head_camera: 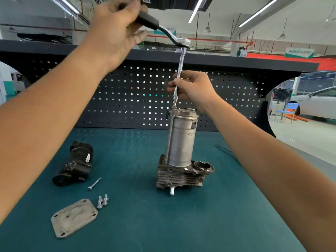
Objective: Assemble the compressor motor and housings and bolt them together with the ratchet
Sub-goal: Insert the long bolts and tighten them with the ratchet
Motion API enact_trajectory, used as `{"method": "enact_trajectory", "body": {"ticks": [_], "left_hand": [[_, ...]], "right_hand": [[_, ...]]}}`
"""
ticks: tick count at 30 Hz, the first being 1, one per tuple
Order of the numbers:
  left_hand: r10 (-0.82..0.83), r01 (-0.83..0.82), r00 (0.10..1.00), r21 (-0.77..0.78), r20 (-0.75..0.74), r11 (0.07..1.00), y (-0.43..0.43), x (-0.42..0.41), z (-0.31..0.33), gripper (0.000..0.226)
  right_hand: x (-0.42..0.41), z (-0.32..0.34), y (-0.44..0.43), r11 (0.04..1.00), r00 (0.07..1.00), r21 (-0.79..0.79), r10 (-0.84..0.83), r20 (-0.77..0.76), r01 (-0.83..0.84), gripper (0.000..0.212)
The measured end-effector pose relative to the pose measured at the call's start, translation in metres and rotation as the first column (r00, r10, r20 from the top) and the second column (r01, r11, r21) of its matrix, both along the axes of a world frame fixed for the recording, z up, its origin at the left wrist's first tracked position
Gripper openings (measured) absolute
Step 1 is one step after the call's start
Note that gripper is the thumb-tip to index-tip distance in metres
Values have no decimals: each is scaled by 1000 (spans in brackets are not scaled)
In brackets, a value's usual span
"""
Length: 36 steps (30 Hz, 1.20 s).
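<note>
Up top, left hand (116, 28) grips the black handle of the ratchet (164, 31), fingers curled round the grip, with the handle sticking out right toward the chrome head. The extension (180, 70) hangs near-vertical from the head. Right hand (193, 88) pinches it low down, thumb and fingertips closed on the bar, other fingers curled behind it. The extension's lower tip meets the left edge of the motor's top cap; exact seating can't be told. Motor (181, 140), a grey cylinder, stands upright on the finned housing (179, 176), mid tabletop (181, 224). A thin rod (169, 140) runs down the motor's left side, in line with the extension, into the housing. The housing has an open round port at its right and a small stub poking out the front bottom. Neither hand touches motor or housing. Left of it, well apart, a black part (74, 164) lies on its side. Near that lies a long bolt (94, 183). Just below the bolt are three short bolts (102, 201), bunched, standing on their heads. Beside them a grey cover plate (74, 218) lies flat, with holes at the corners. A dark pegboard (127, 99) backs the tabletop.
</note>
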<state>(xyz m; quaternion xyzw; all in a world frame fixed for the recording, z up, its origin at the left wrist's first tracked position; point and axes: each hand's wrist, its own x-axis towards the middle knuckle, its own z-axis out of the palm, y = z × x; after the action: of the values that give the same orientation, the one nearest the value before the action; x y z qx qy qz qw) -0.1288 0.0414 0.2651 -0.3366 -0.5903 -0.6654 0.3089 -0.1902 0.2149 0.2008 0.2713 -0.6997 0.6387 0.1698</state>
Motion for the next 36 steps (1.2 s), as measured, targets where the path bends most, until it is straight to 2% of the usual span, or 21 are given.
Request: {"method": "enact_trajectory", "body": {"ticks": [3, 5, 7, 10, 13, 15, 17, 20, 22, 24, 26, 29, 31, 32, 33, 34, 36], "left_hand": [[-142, 138, 988, 64, 56, 988, 18, -3, -6, 9], [-121, 121, 991, 10, 55, 993, 28, -7, -10, 7], [-53, 52, 998, 11, 36, 999, 32, -10, -11, 9], [-55, 45, 995, 123, 78, 991, 29, -14, -8, 10], [-64, 35, 988, 199, 143, 979, 24, -17, -7, 13], [-78, 43, 986, 224, 149, 974, 22, -18, -7, 15], [-88, 54, 986, 226, 139, 973, 22, -18, -6, 15], [-53, 29, 992, 202, 114, 979, 23, -17, -8, 14], [-6, -13, 994, 178, 110, 984, 27, -16, -8, 12], [36, -55, 993, 172, 115, 984, 30, -16, -9, 11], [52, -73, 992, 180, 119, 981, 30, -15, -8, 10], [46, -69, 991, 188, 126, 980, 27, -15, -8, 9], [24, -50, 991, 200, 132, 978, 25, -15, -8, 12], [15, -42, 991, 203, 133, 978, 25, -14, -8, 12], [11, -38, 991, 202, 133, 979, 25, -14, -8, 11], [13, -38, 992, 195, 128, 980, 26, -14, -8, 10], [47, -64, 993, 163, 105, 985, 27, -13, -8, 10]], "right_hand": [[-1, -4, -7, 982, 978, 11, -189, -93, 191, 7], [-1, -7, -12, 946, 936, 39, -310, -170, 320, 12], [1, -7, -14, 938, 924, 46, -330, -193, 345, 16], [3, -3, -10, 969, 972, 114, -208, -108, 220, 18], [6, 4, -5, 992, 994, 122, 11, 112, -25, 16], [6, 5, -3, 980, 990, 191, 36, 134, -61, 14], [4, 4, -1, 965, 998, 261, -6, 57, -9, 17], [3, 0, 0, 952, 991, 276, -128, -35, 133, 26], [3, -2, -4, 860, 918, 333, -324, -228, 387, 32], [5, -3, -6, 758, 819, 347, -414, -399, 552, 31], [5, -1, -4, 784, 850, 361, -379, -366, 505, 33], [6, 3, 4, 872, 976, 440, -198, -89, 217, 30], [7, 1, 7, 915, 998, 404, -40, 57, 14, 14], [7, -1, 7, 932, 997, 361, 7, 76, -34, 12], [6, -3, 6, 944, 997, 327, 17, 70, -39, 14], [4, -5, 5, 945, 999, 326, -34, 21, 25, 13], [3, -8, 1, 873, 957, 398, -224, -183, 280, 9]]}}
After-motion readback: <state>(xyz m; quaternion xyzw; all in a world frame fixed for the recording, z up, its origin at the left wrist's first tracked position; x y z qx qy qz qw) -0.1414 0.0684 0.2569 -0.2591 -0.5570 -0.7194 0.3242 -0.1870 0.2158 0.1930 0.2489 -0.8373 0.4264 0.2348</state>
